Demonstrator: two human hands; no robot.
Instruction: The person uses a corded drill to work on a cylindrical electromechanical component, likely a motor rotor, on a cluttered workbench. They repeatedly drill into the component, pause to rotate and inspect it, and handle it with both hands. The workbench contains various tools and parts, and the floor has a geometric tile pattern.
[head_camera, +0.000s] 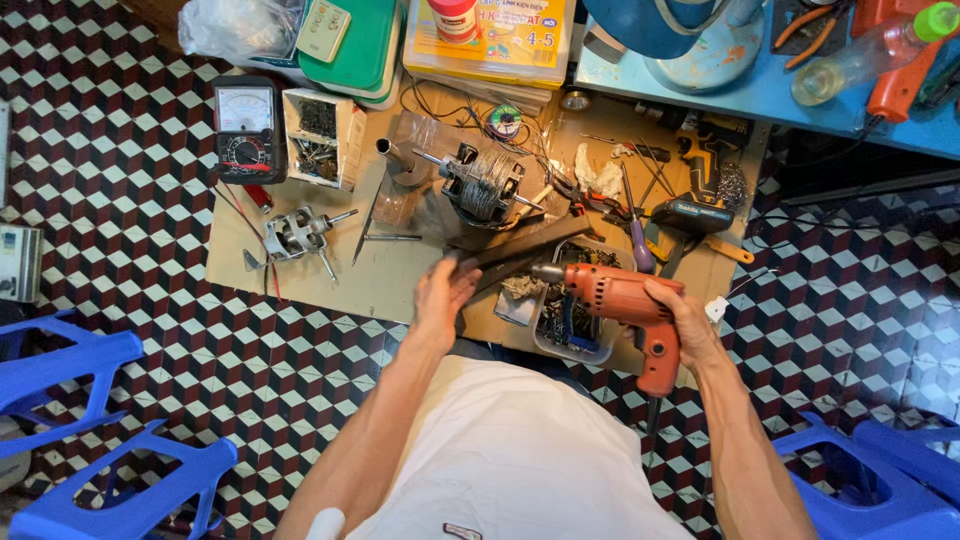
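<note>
My right hand (683, 318) grips the handle of an orange electric drill (625, 300), its chuck pointing left. My left hand (442, 293) holds the near end of a long dark metal bar (520, 247) that slants up to the right, just left of the drill's chuck. Beyond the bar, an electric motor with a wound coil (482, 187) stands on a sheet of cardboard (400, 285). Below the drill sits a clear plastic tray of screws and bits (570, 325).
On the cardboard lie a multimeter (246, 128), a small motor frame (290, 234), a box of small parts (318, 138), screwdrivers, pliers and a cordless drill (700, 200). Blue plastic stools (100, 440) stand left and right. A blue table (720, 80) is at the top right.
</note>
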